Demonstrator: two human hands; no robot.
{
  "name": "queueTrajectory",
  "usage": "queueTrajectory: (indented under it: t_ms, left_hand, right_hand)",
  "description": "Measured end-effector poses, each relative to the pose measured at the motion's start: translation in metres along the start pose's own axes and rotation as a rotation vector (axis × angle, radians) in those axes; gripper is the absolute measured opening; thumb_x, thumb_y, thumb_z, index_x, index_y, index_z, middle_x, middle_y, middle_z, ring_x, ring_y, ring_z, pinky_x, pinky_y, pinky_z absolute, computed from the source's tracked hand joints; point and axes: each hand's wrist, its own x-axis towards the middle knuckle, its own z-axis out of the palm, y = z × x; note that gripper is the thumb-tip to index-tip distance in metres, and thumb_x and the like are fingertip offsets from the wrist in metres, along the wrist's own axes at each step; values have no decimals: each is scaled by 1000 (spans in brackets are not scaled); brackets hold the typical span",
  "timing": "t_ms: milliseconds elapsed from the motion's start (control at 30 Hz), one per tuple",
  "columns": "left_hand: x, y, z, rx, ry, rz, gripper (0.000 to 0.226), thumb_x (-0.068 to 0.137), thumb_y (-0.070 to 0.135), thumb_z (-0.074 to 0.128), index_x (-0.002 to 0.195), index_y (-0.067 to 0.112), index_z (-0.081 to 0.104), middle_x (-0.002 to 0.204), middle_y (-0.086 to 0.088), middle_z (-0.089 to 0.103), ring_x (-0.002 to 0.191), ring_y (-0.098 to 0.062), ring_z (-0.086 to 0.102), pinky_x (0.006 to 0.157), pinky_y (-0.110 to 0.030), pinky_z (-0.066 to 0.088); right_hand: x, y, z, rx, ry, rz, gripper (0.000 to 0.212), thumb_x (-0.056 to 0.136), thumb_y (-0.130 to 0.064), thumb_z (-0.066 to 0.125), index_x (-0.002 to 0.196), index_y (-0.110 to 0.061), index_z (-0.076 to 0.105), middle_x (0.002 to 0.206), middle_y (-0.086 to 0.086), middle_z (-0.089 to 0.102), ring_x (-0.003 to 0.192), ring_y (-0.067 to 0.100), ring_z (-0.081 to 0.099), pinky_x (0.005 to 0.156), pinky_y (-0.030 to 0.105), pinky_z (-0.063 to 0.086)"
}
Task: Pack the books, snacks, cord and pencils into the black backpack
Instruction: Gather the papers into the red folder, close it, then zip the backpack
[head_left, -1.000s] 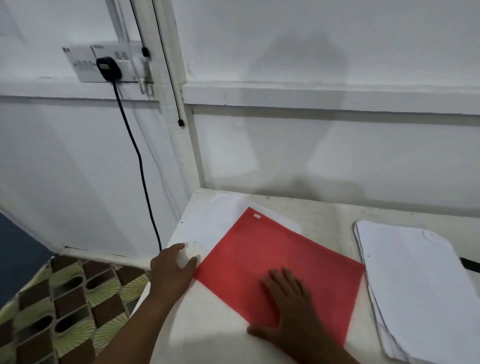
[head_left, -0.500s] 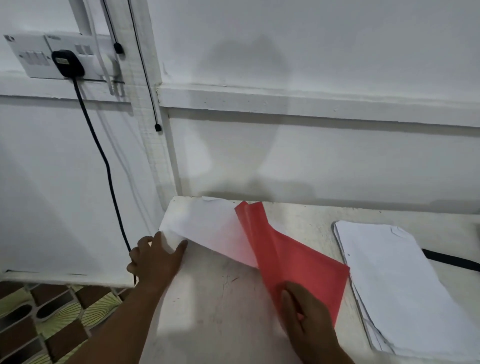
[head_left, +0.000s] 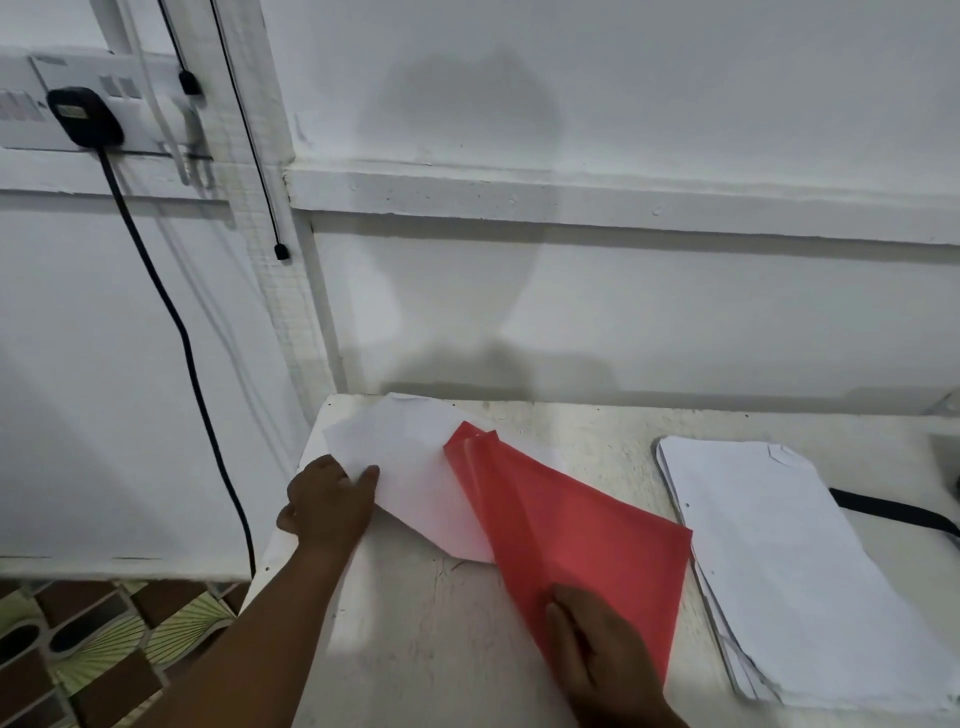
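The red folder (head_left: 576, 540) is no longer lying flat as it was a second ago: its cover has been lifted and is held open, its near corner pinched in the grip of the right hand (head_left: 597, 660). The white sheet (head_left: 415, 478) beneath it is now uncovered, half under the folder's left edge, and is pinned to the table (head_left: 441, 649) by the left hand (head_left: 327, 504), whose fingers are laid flat on the sheet's left corner, grasping nothing. This is judged to be paperwork being sorted or slipped into the folder before any packing begins.

One red folder, one loose white sheet and one stack of white papers (head_left: 779, 561) are counted, the stack lying to the right of the folder. Beyond the stack a black strap (head_left: 893, 512) is seen, perhaps the backpack's; the bag itself, the snacks and the pencils are not in view. One black cable (head_left: 171, 322) hangs from the wall socket, far left of the folder.
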Motion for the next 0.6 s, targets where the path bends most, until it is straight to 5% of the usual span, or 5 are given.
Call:
queueTrajectory:
  t_ms: [100, 267, 500, 600]
  left_hand:
    - [2, -5, -8, -121, 31, -15, 36, 92, 38, 66, 89, 3, 61, 98, -18, 66, 100, -38, 61, 85, -41, 41]
    - [0, -1, -42, -452, 161, 72, 22, 102, 19, 54, 119, 7, 57, 119, -15, 65, 112, -31, 61, 99, -38, 45]
    - [-31, 48, -96, -579, 197, 364, 9, 102, 18, 55, 108, 25, 56, 94, 16, 61, 92, -8, 60, 77, -19, 46]
    - [-55, 74, -112, -638, 186, 450, 15, 102, 14, 55, 113, 23, 57, 96, 23, 62, 88, 8, 59, 76, -9, 46]
  right_hand:
    - [1, -1, -1, -73, -24, -34, 34, 101, -52, 37, 106, -31, 64, 91, -11, 72, 77, 5, 65, 70, 23, 55]
    - [1, -8, -2, -204, -141, -37, 54, 86, -79, 44, 111, -39, 69, 102, -23, 71, 87, -2, 66, 77, 21, 55]
    - [5, -15, -2, -188, -191, -86, 58, 73, -83, 56, 105, -38, 72, 96, -23, 72, 72, -7, 65, 64, 12, 54]
    - [8, -14, -6, -124, -209, -11, 67, 78, -86, 42, 117, -38, 67, 107, -25, 68, 85, -10, 62, 77, 7, 48]
